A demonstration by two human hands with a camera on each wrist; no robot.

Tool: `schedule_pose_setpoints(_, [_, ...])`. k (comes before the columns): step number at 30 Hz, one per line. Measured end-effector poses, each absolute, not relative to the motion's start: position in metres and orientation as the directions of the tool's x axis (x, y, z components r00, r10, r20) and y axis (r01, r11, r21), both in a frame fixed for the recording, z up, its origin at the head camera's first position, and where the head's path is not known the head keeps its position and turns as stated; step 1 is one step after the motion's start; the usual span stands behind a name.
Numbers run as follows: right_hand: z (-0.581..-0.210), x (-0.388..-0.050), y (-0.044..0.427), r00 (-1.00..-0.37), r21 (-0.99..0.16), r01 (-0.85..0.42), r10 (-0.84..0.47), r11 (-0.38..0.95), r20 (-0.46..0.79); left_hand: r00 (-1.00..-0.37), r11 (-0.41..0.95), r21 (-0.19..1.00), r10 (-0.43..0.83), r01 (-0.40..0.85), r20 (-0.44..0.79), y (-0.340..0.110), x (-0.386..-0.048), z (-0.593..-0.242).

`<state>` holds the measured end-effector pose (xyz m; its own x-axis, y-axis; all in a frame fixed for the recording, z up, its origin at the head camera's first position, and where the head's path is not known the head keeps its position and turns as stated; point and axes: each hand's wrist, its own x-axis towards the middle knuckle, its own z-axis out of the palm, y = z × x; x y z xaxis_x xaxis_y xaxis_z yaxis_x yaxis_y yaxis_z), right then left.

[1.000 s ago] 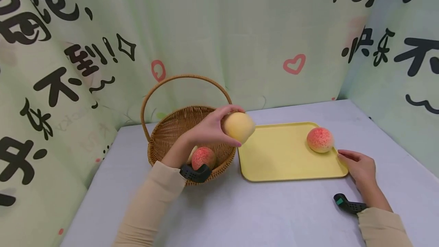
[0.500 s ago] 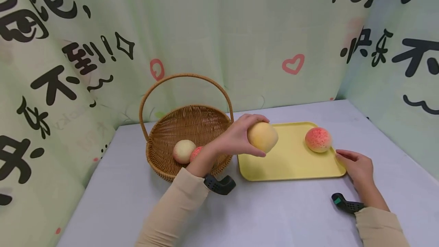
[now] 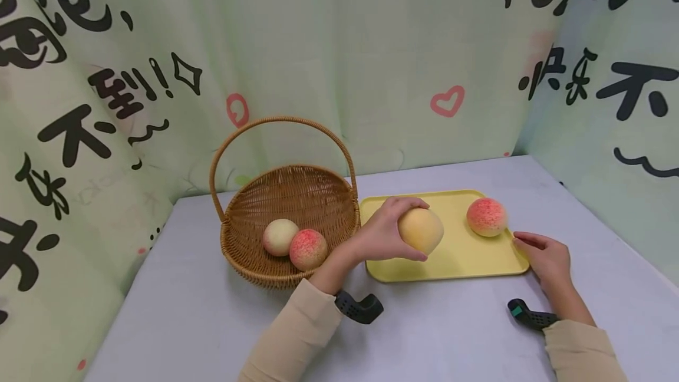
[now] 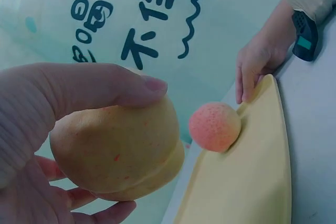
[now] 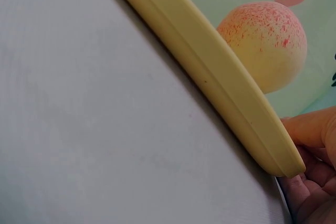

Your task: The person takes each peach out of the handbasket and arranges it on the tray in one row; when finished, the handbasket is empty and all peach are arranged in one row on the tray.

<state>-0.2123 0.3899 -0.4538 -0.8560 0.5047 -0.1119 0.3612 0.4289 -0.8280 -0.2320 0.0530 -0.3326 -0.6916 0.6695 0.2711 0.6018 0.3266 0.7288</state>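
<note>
My left hand [image 3: 383, 233] grips a pale yellow peach [image 3: 422, 231] above the left half of a yellow tray [image 3: 461, 258]. In the left wrist view the thumb lies over the top of this peach [image 4: 118, 150], with fingers beneath it. At the tray's right edge, my right hand [image 3: 547, 259] pinches the rim between thumb and fingers. The right wrist view shows that hand [image 5: 315, 156] at the tray's corner, partly behind it. A pink-speckled peach [image 3: 487, 217] rests on the tray near the right hand.
Left of the tray stands a wicker basket [image 3: 297, 184] with a tall arched handle. Inside it lie a cream peach [image 3: 279, 237] and a pink-red peach [image 3: 308, 250]. A white cloth covers the table [image 3: 424, 335]; a printed curtain [image 3: 392, 46] hangs behind.
My left hand has carried the yellow peach rightward from over the basket to over the tray, uncovering the two peaches in the basket. The right hand has stayed at the tray's edge.
</note>
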Motion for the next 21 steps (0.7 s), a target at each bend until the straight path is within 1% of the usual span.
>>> schedule_pose_setpoints(6, [-0.455,-0.212,0.389,-0.852,-0.829,0.363,0.511,0.425,-0.110,-0.718,0.340,0.728,0.631,0.596,0.293,0.058,-0.231,-0.351])
schedule_pose_setpoints(11, [-0.458,-0.213,0.386,-0.856,-0.833,0.360,0.504,0.420,-0.115,-0.725,0.335,0.725,0.609,0.602,0.321,0.058,-0.229,-0.365])
schedule_pose_setpoints(21, [-0.454,-0.211,0.389,-0.861,-0.822,0.366,0.493,0.436,-0.122,-0.730,0.345,0.718,0.599,0.605,0.329,0.059,-0.233,-0.370])
